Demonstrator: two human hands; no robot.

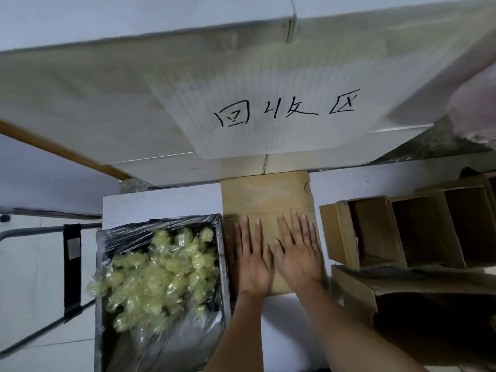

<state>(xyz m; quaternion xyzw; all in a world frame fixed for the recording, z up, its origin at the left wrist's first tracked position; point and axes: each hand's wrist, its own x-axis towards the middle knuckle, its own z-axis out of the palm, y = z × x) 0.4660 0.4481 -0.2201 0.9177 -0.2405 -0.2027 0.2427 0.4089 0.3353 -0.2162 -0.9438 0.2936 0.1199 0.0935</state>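
On the white bench: a flat brown cardboard box at centre, a black plastic-lined bin at 8 o'clock, open brown cardboard cartons at 3, perhaps a large white box at 12.

The flat carton lies between the bin at left and open boxes at right.
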